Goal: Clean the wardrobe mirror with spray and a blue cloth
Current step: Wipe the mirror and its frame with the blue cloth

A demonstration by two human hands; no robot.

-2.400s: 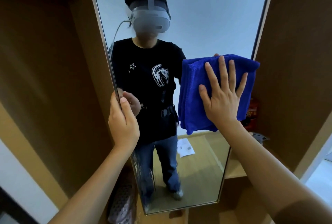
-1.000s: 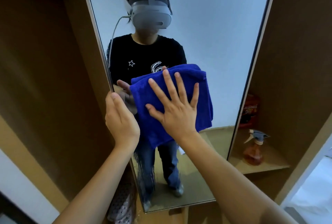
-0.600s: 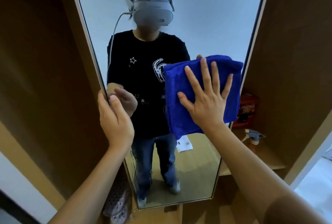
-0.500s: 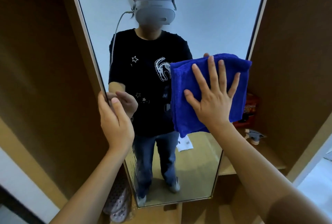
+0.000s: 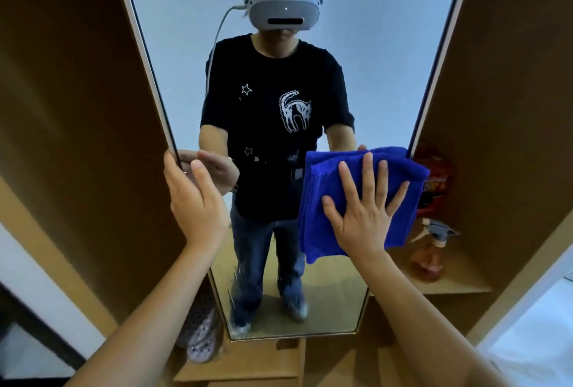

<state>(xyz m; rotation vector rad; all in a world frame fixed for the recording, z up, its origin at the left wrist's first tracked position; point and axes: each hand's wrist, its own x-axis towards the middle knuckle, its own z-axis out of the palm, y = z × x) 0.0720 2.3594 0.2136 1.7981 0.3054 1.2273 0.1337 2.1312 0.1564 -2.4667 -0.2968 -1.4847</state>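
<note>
The tall wardrobe mirror (image 5: 372,61) stands upright in front of me and reflects a person wearing a headset. My right hand (image 5: 362,213) lies flat with fingers spread on a folded blue cloth (image 5: 322,188), pressing it against the glass near the mirror's right edge, at mid-height. My left hand (image 5: 195,203) grips the mirror's left edge, thumb on the front and fingers behind it. A spray bottle (image 5: 431,250) with a grey trigger and orange liquid stands on the wardrobe shelf (image 5: 459,278) to the right of the mirror.
Brown wardrobe panels flank the mirror on both sides. A red package (image 5: 434,175) sits on the shelf behind the spray bottle. Perforated slippers (image 5: 201,334) lie low at the left of the mirror's foot. Droplets streak the lower glass.
My right hand swept the cloth left across the glass, back to the right edge, and now sits lower on the mirror. My left hand keeps its hold on the left edge.
</note>
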